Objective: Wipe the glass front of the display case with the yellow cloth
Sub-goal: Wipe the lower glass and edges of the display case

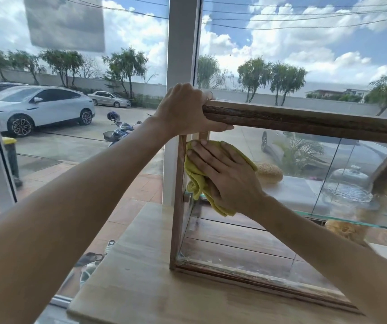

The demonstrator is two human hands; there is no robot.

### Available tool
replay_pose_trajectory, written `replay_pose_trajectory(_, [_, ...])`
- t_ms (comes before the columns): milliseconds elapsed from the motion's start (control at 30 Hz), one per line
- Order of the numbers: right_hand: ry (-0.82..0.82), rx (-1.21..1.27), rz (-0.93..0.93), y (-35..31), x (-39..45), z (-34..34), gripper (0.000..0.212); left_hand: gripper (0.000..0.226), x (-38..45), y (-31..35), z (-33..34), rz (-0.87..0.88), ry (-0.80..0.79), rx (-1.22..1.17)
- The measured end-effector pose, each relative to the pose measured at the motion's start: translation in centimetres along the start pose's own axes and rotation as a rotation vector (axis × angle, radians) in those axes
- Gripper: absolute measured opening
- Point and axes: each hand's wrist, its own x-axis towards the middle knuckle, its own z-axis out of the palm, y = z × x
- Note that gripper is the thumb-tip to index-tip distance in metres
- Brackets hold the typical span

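Observation:
A wooden-framed display case point(305, 121) with a glass front point(246, 244) stands on a wooden table point(127, 284). My left hand point(183, 111) grips the case's top left corner, fingers over the top rail. My right hand point(225, 171) lies flat on the yellow cloth point(198, 181), pressing it against the glass near the upper left corner by the left frame post. The crumpled cloth hangs down below my palm.
Inside the case a bun point(269, 171) and a glass dome point(348, 183) sit on a glass shelf, with more bread point(344, 229) below. Big windows and a white post point(182, 43) stand just behind the table. Sandals point(89, 260) lie on the floor to the left.

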Motion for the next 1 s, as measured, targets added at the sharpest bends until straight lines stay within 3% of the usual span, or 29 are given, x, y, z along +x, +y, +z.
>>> replay_pose_trajectory(333, [0.177,0.024,0.224,-2.0,-0.4,1.4,0.057,0.096,1.3,-0.5,-0.7,0.032,-0.16,0.119])
replay_pose_trajectory(767, [0.082,0.042,0.083,-2.6,-0.8,2.0,0.06,0.081,0.5,-0.2,-0.2,0.004,-0.071,0.043])
replay_pose_trajectory(1000, [-0.137,0.185,-0.069,-7.4,-7.9,5.5,0.06,0.083,0.4,0.0,0.2,-0.035,-0.042,0.031])
